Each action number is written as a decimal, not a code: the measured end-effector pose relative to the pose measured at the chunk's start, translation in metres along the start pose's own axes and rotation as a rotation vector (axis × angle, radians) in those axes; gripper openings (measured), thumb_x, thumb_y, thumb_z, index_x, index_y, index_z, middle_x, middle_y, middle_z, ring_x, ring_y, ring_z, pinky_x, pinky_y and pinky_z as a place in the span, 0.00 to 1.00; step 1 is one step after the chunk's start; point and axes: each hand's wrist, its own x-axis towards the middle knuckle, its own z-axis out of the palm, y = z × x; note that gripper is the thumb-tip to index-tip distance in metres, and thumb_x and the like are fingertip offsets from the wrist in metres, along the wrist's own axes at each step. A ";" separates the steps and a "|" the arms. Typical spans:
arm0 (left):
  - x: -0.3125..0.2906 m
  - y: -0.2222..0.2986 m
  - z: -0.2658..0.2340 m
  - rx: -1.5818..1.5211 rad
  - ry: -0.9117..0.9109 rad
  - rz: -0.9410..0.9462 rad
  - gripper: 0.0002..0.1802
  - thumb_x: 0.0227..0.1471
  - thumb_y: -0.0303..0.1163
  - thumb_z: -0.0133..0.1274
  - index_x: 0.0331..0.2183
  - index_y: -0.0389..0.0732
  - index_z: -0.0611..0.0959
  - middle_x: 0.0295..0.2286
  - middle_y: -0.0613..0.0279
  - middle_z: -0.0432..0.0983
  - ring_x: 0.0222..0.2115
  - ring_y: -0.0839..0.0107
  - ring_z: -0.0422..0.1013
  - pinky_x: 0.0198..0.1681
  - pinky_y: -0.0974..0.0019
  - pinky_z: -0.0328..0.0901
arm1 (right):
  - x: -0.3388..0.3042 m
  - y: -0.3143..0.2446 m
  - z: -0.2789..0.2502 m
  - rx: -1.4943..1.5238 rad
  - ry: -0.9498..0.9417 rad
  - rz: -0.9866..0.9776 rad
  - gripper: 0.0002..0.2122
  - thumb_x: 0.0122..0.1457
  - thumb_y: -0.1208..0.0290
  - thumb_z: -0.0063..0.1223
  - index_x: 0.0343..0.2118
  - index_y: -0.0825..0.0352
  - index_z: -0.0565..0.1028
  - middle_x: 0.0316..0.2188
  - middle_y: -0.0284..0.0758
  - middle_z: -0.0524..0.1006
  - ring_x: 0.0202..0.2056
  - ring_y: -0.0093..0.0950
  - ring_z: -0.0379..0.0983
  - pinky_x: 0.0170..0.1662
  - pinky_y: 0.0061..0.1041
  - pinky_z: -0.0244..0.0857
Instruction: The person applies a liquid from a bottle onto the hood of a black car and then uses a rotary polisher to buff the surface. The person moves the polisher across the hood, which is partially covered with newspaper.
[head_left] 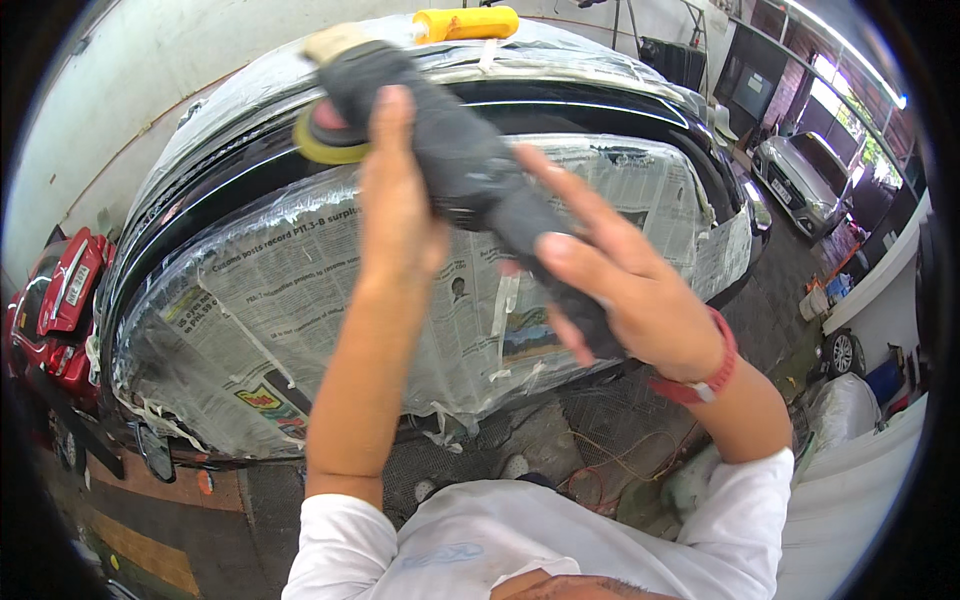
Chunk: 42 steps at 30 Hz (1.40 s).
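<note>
Fingers (566,187) of left hand (400,190) and right hand (635,295) are gripping a smudged, elongated black polisher (455,140) carrying a round, yellow-rimmed pad (325,151).

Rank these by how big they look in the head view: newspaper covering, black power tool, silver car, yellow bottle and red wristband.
1. Newspaper covering
2. Black power tool
3. Silver car
Yellow bottle and red wristband look close in area, both smaller than the car; I leave them unranked.
</note>
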 end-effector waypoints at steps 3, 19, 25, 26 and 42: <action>-0.003 -0.050 0.060 -0.063 -0.088 -0.093 0.33 0.67 0.61 0.57 0.51 0.38 0.79 0.41 0.61 0.80 0.41 0.71 0.79 0.50 0.60 0.75 | -0.037 0.001 -0.036 -0.020 0.225 -0.012 0.38 0.74 0.55 0.51 0.80 0.58 0.49 0.46 0.50 0.80 0.16 0.20 0.73 0.18 0.17 0.68; 0.031 -0.134 0.131 -0.184 -0.296 -0.349 0.36 0.65 0.65 0.58 0.44 0.35 0.83 0.37 0.60 0.84 0.38 0.70 0.80 0.48 0.60 0.74 | -0.061 -0.007 -0.095 -0.113 0.482 -0.020 0.35 0.75 0.57 0.48 0.79 0.61 0.52 0.43 0.46 0.81 0.17 0.18 0.72 0.15 0.18 0.67; -0.003 -0.001 0.010 -0.133 -0.164 -0.090 0.34 0.66 0.62 0.58 0.53 0.39 0.80 0.43 0.60 0.82 0.47 0.69 0.79 0.58 0.59 0.71 | -0.014 -0.016 0.019 -0.068 0.182 -0.009 0.37 0.74 0.54 0.50 0.80 0.58 0.49 0.46 0.49 0.80 0.16 0.19 0.72 0.17 0.17 0.67; -0.006 0.020 -0.010 -0.112 -0.139 -0.050 0.34 0.67 0.62 0.56 0.53 0.39 0.80 0.43 0.59 0.83 0.47 0.68 0.79 0.58 0.58 0.72 | -0.004 -0.017 0.039 -0.060 0.132 0.005 0.37 0.74 0.55 0.50 0.80 0.58 0.49 0.47 0.48 0.80 0.17 0.19 0.73 0.18 0.17 0.68; -0.103 0.225 -0.262 0.141 0.027 -0.058 0.43 0.68 0.63 0.49 0.61 0.30 0.74 0.49 0.49 0.82 0.43 0.61 0.83 0.46 0.56 0.82 | 0.070 0.102 0.323 0.311 -0.316 -0.106 0.50 0.72 0.72 0.53 0.78 0.61 0.22 0.68 0.56 0.63 0.25 0.21 0.73 0.29 0.26 0.74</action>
